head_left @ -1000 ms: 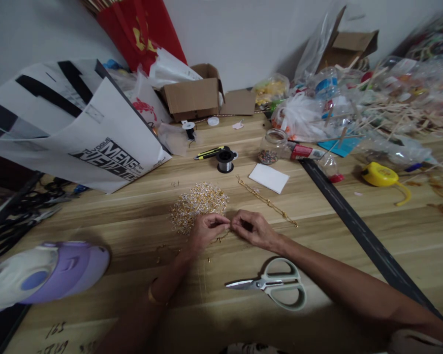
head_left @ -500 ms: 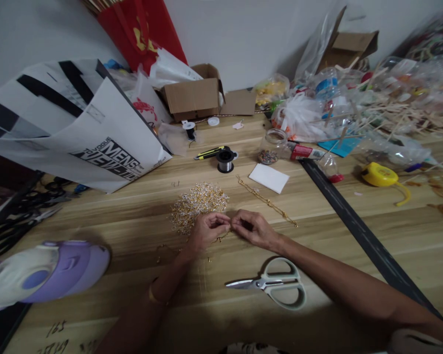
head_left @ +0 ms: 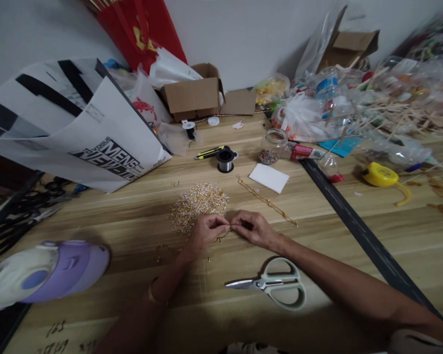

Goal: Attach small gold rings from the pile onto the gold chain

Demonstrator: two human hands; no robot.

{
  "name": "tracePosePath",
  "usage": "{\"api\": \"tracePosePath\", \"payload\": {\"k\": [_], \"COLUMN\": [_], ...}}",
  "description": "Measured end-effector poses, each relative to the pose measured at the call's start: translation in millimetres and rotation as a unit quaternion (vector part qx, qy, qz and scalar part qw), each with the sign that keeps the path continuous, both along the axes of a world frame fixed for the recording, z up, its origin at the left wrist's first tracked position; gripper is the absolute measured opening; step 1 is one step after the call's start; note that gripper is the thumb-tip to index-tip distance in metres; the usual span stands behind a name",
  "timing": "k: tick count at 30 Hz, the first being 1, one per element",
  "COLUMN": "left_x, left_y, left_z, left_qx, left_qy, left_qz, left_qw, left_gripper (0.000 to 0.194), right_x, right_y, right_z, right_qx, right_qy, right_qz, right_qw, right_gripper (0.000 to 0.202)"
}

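My left hand (head_left: 207,232) and my right hand (head_left: 254,227) meet fingertip to fingertip over the wooden table. Both are closed in a pinch. A thin gold beaded chain (head_left: 221,238) hangs from between the fingertips and trails under my left hand; its exact joint is too small to make out. Just behind my left hand lies a heap of small gold and clear beaded pieces (head_left: 199,201). A finished-looking gold chain (head_left: 266,200) stretches across the table beyond my right hand. Scissors with pale handles (head_left: 269,283) lie nearer to me, blades pointing left.
Behind the heap are a wire spool (head_left: 225,161), a yellow-black cutter (head_left: 211,153), a bead jar (head_left: 271,147) and a white pad (head_left: 269,177). A large paper bag (head_left: 125,152) and a purple-white object (head_left: 66,273) stand left. At right sits a yellow tape measure (head_left: 379,175).
The fingertips of both hands have drawn slightly closer together and pinch more tightly. The chain and the things on the table stay in place.
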State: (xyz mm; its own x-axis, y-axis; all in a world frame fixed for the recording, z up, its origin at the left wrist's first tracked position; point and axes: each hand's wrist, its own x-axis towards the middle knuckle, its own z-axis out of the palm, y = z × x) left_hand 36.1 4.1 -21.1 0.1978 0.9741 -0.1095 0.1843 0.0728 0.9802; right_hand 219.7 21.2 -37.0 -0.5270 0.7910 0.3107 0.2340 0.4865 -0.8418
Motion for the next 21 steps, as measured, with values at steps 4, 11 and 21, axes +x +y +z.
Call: {"api": "tracePosePath", "payload": {"k": [4,11,21], "left_x": [-1.3,-2.4,-4.0], "left_y": [0.6,1.4,2.1], "left_z": [1.5,5.4,3.2], "left_qx": [0.024,0.066,0.151], "left_qy": [0.032,0.078,0.131], "left_qz": [-0.012,-0.027,-0.037], "left_qw": [0.999,0.994,0.979], "left_gripper": [0.01,0.011,0.01], "right_x": [0.3,0.5,0.3], "right_y": [0.2,-0.2,-0.6], "right_z": [0.6,0.3,4.6], "right_qx": [-0.003,-0.022,-0.041], "right_qy": [-0.006,-0.001,-0.001], "right_qz": [-0.003,-0.002,-0.006], "right_qw": [1.0,1.0,0.999], "right_gripper": [0.013,0.017,0.016]}}
